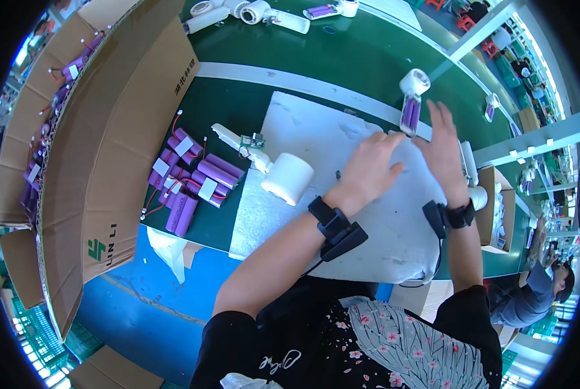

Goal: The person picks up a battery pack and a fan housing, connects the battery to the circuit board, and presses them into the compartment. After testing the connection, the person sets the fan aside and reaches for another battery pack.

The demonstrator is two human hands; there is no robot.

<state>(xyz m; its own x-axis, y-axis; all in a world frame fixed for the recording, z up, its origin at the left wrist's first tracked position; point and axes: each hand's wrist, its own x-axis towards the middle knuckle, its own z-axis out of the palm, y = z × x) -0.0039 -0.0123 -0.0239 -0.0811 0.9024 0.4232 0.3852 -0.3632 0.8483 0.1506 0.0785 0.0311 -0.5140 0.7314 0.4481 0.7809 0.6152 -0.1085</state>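
A white housing with a round head (414,82) and a handle holding purple battery cells (410,115) lies past the far edge of a white foam sheet (316,123). My left hand (370,167) reaches over the foam, its fingertips by the handle's near end; whether they touch it I cannot tell. Close to the handle's right side is my right hand (441,146), fingers stretched out and nothing in it. Another white housing (288,178) rests on the foam to the left, its slim handle carrying a small green circuit board (253,141). Purple battery packs (192,175) with wires are heaped beside it.
A tall cardboard box (124,123) stands at the left, with more battery packs inside. Several white housings (256,13) lie along the far green bench (342,48). Right of me are more white parts (476,196) and a small carton (511,223). A co-worker (530,298) sits farther right.
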